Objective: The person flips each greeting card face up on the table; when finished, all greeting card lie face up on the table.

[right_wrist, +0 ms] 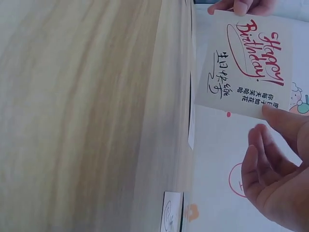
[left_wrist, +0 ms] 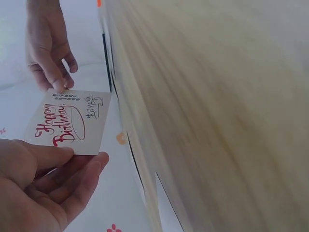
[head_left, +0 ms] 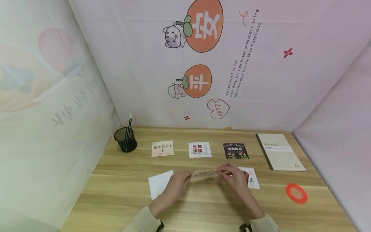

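Note:
A cream birthday card (head_left: 204,174) with red "Happy Birthday" lettering is held up off the table between both hands. My left hand (head_left: 177,184) pinches one side edge, thumb on the printed face in the left wrist view. Opposite it, my right hand (head_left: 235,180) pinches the other side, its thumb over a corner of the small print on the card (right_wrist: 248,63). Beneath the left hand lies a plain white card (head_left: 158,183), partly covered. Behind the right hand, a white card with a colourful picture (head_left: 252,178) is partly hidden.
Along the back lie a beige card (head_left: 162,149), a white birthday card (head_left: 200,150) and a dark card (head_left: 236,151). A black mesh pen holder (head_left: 126,141) stands at the left. To the right are a Gambit notebook (head_left: 279,153) and a red tape ring (head_left: 303,197).

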`<state>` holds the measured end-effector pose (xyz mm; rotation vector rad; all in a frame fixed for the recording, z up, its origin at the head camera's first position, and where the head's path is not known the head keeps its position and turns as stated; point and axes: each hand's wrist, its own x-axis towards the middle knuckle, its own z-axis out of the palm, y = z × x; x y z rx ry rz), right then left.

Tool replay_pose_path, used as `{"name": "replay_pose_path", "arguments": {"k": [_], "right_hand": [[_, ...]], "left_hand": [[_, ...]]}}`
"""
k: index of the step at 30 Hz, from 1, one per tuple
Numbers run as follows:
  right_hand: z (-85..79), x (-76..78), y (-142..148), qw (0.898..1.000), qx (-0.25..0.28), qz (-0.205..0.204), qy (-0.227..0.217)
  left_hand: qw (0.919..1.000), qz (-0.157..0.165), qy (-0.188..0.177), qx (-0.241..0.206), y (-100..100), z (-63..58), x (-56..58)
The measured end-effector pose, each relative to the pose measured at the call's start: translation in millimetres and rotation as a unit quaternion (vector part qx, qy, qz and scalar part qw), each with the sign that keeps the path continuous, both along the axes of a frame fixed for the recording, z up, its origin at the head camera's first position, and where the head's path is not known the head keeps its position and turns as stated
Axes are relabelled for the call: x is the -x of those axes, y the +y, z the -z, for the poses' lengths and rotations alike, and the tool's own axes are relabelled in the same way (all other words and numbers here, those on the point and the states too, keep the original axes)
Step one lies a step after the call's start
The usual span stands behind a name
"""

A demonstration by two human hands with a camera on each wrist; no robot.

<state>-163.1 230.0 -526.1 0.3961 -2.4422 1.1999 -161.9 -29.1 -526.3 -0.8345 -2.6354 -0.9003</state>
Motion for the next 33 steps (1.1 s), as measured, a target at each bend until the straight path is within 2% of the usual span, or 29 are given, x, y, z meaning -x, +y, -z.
{"name": "replay_pose_path", "arguments": {"k": [5,9,12,15,19,21,28,33], "right_hand": [[-3.4,-0.3,-3.7,0.998,0.016,0.027,-0.051],[-6.3,0.1,-6.2,0.996,0.023,0.042,-0.071],[-6.9,1.1,-8.1,0.995,0.031,0.05,-0.081],[-5.6,2.6,-10.2,0.993,0.042,0.058,-0.095],[-2.8,3.8,-13.0,0.991,0.057,0.066,-0.106],[-0.8,4.2,-14.1,0.99,0.057,0.069,-0.109],[3.7,4.6,-17.7,0.984,0.062,0.081,-0.146],[5.8,6.8,-19.2,0.981,0.059,0.093,-0.16]], "left_hand": [[0.9975,-0.022,-0.058,-0.034,1.7,-4.1,2.4],[0.9934,-0.019,-0.094,-0.063,2.4,-4.3,5.8],[0.9858,-0.013,-0.137,-0.096,2.5,-1.7,8.4],[0.9746,-0.01,-0.183,-0.129,2.4,1.7,11.0],[0.9623,-0.009,-0.22,-0.16,3.0,4.6,13.1],[0.9608,-0.011,-0.224,-0.163,3.7,6.1,13.3],[0.9749,-0.04,-0.173,-0.134,7.5,11.6,11.4],[0.979,-0.051,-0.156,-0.121,10.2,14.7,10.0]]}}
